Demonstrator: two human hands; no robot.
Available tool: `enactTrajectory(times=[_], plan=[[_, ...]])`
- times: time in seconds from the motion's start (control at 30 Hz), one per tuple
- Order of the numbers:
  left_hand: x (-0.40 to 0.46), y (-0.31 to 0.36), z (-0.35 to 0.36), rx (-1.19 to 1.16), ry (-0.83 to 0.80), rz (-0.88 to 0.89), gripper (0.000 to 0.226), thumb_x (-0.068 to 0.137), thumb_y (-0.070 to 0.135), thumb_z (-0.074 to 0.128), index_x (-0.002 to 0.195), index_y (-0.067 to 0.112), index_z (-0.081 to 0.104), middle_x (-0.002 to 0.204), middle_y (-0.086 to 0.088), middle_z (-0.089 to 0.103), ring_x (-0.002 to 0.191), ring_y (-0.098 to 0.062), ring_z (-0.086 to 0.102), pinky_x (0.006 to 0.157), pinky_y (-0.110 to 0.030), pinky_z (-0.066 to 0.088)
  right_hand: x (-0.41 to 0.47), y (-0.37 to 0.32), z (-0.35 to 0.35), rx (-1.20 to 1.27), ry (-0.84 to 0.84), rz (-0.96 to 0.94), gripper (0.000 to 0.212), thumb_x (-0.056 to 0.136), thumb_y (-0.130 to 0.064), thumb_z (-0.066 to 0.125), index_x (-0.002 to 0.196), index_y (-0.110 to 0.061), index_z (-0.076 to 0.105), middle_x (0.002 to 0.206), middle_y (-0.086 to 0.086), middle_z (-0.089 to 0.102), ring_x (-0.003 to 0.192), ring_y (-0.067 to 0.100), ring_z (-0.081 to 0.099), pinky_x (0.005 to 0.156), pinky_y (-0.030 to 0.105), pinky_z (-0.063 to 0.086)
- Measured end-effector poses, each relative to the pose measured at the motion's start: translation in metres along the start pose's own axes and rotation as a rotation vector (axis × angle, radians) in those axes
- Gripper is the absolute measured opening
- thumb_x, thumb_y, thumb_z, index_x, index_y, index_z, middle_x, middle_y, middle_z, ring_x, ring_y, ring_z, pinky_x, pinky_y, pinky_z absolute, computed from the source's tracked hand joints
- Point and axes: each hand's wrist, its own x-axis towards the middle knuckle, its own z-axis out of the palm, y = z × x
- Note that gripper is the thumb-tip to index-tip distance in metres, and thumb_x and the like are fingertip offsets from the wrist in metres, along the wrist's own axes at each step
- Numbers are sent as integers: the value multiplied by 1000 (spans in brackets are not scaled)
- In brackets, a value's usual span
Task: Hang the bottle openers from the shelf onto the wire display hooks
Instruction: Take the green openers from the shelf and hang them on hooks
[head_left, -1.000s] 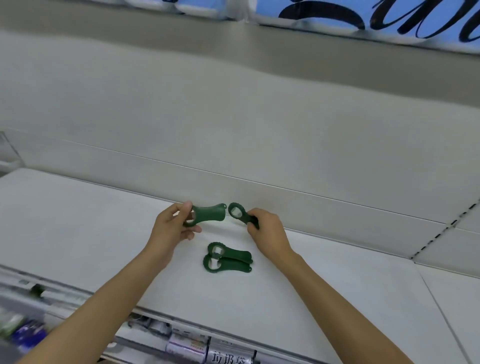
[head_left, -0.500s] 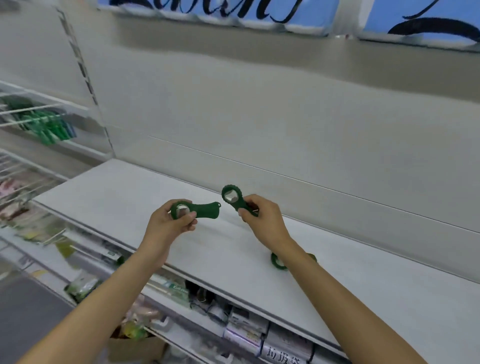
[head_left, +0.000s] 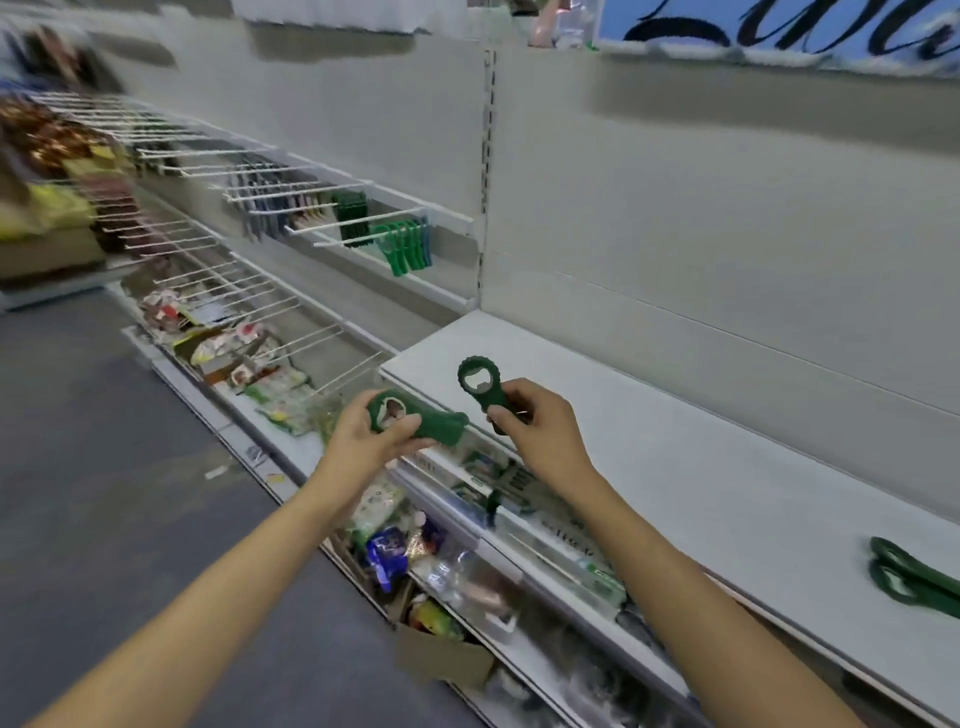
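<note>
Gripping 1 opener in my left hand and another opener in my right hand; 2 more openers lie on the shelf.

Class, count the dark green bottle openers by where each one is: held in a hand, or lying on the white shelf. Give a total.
Held: 2, one in the left hand, one in the right hand
On the shelf: 2
Total: 4

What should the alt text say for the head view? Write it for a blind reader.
Each hand, left and right, holds a green bottle opener beside a white shelf. Two more openers lie on it; wire hooks stand farther left.
</note>
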Motion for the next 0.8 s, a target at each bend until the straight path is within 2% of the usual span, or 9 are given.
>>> enactTrajectory(times=[0.07, 0.13, 0.23, 0.3, 0.37, 0.47, 0.6, 0.73, 0.8], plan=[[2, 5, -35, 21, 24, 9, 33, 92, 0, 65, 122, -5, 52, 115, -25, 68, 94, -33, 75, 75, -36, 64, 10, -13, 34, 8, -43, -30, 10, 92, -11, 67, 97, -19, 71, 88, -4, 73, 88, 20, 68, 88, 45, 57], [7, 8, -65, 36, 73, 13, 30, 90, 1, 68, 118, 3, 56, 113, -22, 69, 86, -32, 75, 77, -42, 64, 23, -23, 62, 14, -79, -52, 11, 92, -9, 67, 98, -18, 72, 89, -4, 73, 88, 21, 68, 87, 44, 57], [21, 11, -102, 25, 159, -1, 31, 89, -1, 69, 115, 13, 59, 107, -20, 68, 72, -23, 73, 65, -32, 64, 47, -31, 99, -8, -107, -89, 11, 92, -10, 67, 100, -15, 72, 91, -1, 73, 87, 20, 68, 86, 44, 56], [33, 11, -122, 29, 195, -13, 29, 91, -2, 66, 116, 12, 58, 102, -17, 66, 65, -16, 71, 60, -26, 61, 67, -32, 121, -14, -125, -99, 11, 92, -14, 68, 102, -16, 72, 92, -2, 73, 87, 18, 68, 86, 45, 56], [50, 9, -144, 15, 211, -33, 34, 92, -3, 64, 123, 5, 55, 104, -17, 64, 71, -18, 71, 60, -25, 62, 88, -32, 143, -7, -134, -108, 12, 92, -16, 69, 103, -17, 72, 91, -4, 73, 87, 16, 68, 86, 45, 56], [79, 5, -179, 11, 206, -31, 36, 94, -3, 62, 127, -1, 48, 116, -25, 63, 91, -32, 71, 70, -31, 64, 124, -34, 177, 9, -151, -127, 12, 92, -14, 70, 103, -16, 73, 89, -3, 74, 86, 18, 70, 86, 44, 57], [125, 10, -223, 20, 192, -2, 19, 95, -4, 58, 113, 3, 53, 108, -24, 67, 82, -26, 76, 73, -35, 64, 181, -36, 228, 0, -194, -149, 9, 93, -17, 68, 102, -18, 71, 86, -4, 73, 83, 18, 70, 84, 46, 56], [172, 28, -263, 36, 228, -42, 32, 94, -5, 60, 125, 1, 51, 114, -22, 68, 91, -32, 74, 72, -35, 64, 237, -51, 272, 51, -208, -170, 9, 93, -15, 68, 98, -22, 71, 84, -8, 72, 82, 17, 69, 84, 48, 57], [195, 37, -280, 38, 249, -45, 31, 94, -9, 58, 119, 7, 53, 110, -17, 66, 91, -27, 72, 68, -29, 63, 261, -57, 290, 57, -223, -169, 10, 94, -16, 68, 98, -25, 70, 84, -9, 72, 83, 16, 70, 85, 48, 58]])
